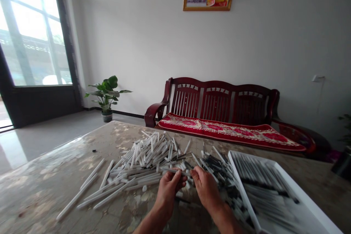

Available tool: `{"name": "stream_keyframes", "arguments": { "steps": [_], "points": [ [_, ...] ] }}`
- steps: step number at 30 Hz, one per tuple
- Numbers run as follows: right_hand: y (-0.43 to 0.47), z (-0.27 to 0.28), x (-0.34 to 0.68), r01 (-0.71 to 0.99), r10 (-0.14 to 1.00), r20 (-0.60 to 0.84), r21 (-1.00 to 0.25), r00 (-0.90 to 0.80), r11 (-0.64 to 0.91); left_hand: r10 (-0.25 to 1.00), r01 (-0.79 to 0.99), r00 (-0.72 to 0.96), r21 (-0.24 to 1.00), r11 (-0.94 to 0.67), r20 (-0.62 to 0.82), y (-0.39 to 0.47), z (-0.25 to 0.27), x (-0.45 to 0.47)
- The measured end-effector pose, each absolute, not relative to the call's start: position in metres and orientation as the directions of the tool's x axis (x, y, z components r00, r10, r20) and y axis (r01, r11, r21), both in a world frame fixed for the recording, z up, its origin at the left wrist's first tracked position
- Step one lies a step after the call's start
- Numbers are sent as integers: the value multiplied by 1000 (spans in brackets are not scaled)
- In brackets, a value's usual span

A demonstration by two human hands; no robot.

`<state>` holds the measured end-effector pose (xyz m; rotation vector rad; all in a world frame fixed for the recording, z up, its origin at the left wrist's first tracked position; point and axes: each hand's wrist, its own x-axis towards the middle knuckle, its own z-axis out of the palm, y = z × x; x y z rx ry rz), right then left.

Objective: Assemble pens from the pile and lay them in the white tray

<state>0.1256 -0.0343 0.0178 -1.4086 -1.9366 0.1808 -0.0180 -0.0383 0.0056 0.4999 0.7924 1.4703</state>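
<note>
My left hand (169, 187) is closed in a pinch around a slim, whitish pen (172, 170), which points left over the pile. Close beside it, my right hand (204, 185) has its thumb and fingers pressed together near the pen's right end; any small part between them is too hidden to name. Beyond both hands spreads a heap of white pen barrels (145, 157). Dark pen parts (215, 164) lie mixed with clear ones just right of the heap, reaching down beside my right forearm.
A white open box (294, 186) at the right holds rows of clear pens with black ends. Several loose barrels (78, 195) lie left on the patterned table (41, 197). A wooden bench (219, 102) with a red cover and a potted plant (106, 95) stand behind.
</note>
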Motion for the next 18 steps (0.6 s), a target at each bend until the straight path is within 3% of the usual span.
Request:
{"name": "stream_keyframes", "arguments": {
  "steps": [5,10,15,18],
  "points": [
    [-38,22,123,744,874,451,-518,-184,423,984,-661,-76,747,72,-162,-39,8,-20],
    [-39,23,121,676,937,334,-667,-105,314,988,-630,-81,775,52,-132,-40,10,-20],
    [-41,25,120,635,905,401,-663,-145,396,987,-618,-88,785,50,-132,-40,9,-21],
    [-40,22,119,578,935,344,-747,-86,328,992,-598,-70,800,40,-103,-41,10,-22]
  ]
}}
